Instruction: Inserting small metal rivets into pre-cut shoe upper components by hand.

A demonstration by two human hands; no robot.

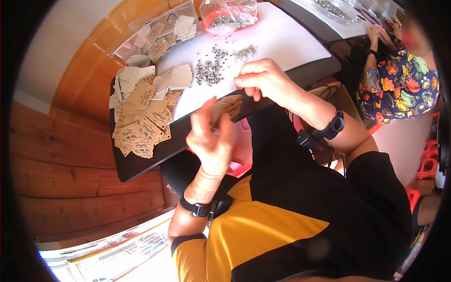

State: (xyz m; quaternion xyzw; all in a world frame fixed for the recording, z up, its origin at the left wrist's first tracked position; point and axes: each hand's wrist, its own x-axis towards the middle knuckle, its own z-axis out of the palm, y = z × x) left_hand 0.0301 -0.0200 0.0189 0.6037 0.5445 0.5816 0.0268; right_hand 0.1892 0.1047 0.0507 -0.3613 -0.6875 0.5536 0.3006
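My left hand (209, 141) is closed around a few brown printed cards (229, 106), held just off the table's near edge. To its right, my right hand (268, 81) is raised with thumb and fingertips pinched together; anything between them is too small to make out. Beyond both hands, small shiny metal pieces (210, 69) lie scattered on a white sheet (289, 35), with a smaller cluster of metal bits (245, 52) beside them. At the left of the table is a loose heap of brown cards (141, 120). White cards (173, 80) lie against that heap.
A clear bag of cards (162, 40) lies at the far left, near a red tray (204, 26) holding a plastic bag of metal pieces. Below the table edge is a pink container (242, 145). Another person (399, 87) works at a second table on the right.
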